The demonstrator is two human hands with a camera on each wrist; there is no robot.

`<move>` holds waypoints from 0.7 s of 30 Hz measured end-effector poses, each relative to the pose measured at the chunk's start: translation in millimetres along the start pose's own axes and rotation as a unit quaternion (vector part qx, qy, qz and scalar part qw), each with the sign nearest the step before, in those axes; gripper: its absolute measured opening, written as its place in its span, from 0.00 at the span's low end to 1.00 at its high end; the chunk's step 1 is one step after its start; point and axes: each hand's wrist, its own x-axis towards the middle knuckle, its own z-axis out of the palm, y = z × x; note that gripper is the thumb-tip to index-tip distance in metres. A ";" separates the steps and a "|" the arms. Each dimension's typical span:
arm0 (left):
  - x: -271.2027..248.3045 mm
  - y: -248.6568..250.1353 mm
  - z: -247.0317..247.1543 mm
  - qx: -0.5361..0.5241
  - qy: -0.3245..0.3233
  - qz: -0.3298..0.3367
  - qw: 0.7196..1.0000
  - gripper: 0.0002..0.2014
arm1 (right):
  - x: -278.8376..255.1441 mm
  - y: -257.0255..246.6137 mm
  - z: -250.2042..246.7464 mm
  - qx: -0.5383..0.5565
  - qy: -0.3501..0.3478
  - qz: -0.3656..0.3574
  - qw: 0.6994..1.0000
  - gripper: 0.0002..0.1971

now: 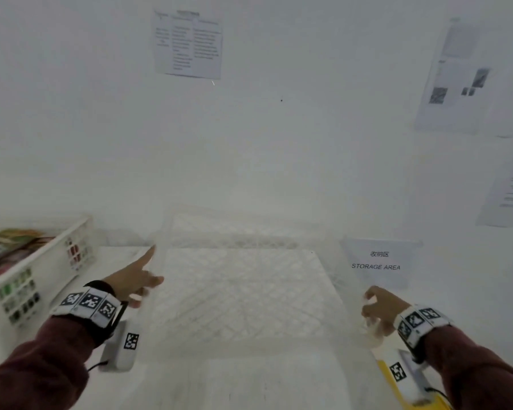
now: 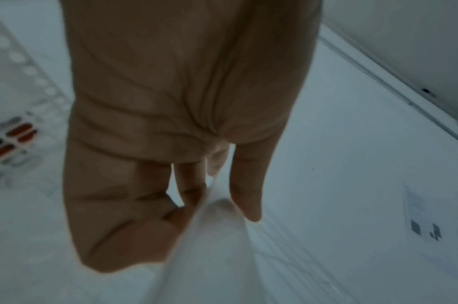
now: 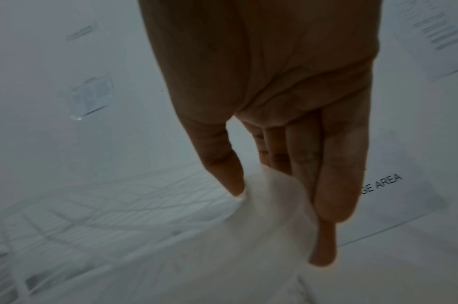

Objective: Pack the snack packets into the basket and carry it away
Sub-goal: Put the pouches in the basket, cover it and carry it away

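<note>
In the head view, a white lattice basket (image 1: 243, 291) is sitting on the white table (image 1: 249, 386) against the wall, blurred, between the person's two hands. The left hand (image 1: 134, 279) is meeting its left rim with the index finger pointing forward, and the right hand (image 1: 381, 306) is curling at its right rim. A second white basket (image 1: 42, 270) holding colourful snack packets (image 1: 9, 247) is standing at the far left, and a sheet reading STORAGE AREA (image 1: 376, 261) is lying just right of the lattice basket. In the left wrist view, the left hand (image 2: 175, 123) is pinching the pale basket rim (image 2: 212, 236) between thumb and fingers. In the right wrist view, the right hand (image 3: 274, 92) is gripping the rim (image 3: 271, 197) between thumb and curled fingers, the sheet lying beyond.
</note>
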 end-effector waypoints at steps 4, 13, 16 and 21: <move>-32.7 -15.6 -8.3 -0.023 0.081 0.023 0.996 0.26 | -7.0 -6.6 6.0 -0.004 0.005 -0.031 0.999 0.17; -127.7 -38.8 -62.5 0.033 0.208 0.047 0.976 0.25 | -30.9 -77.4 47.2 -0.017 -0.053 -0.134 0.989 0.16; -160.9 -42.7 -88.0 0.069 0.199 0.066 0.975 0.34 | -44.1 -106.1 73.8 -0.016 -0.089 -0.164 0.982 0.21; -185.6 -66.8 -156.3 0.069 0.186 0.068 0.978 0.39 | -63.6 -154.7 121.4 -0.019 -0.126 -0.211 0.969 0.22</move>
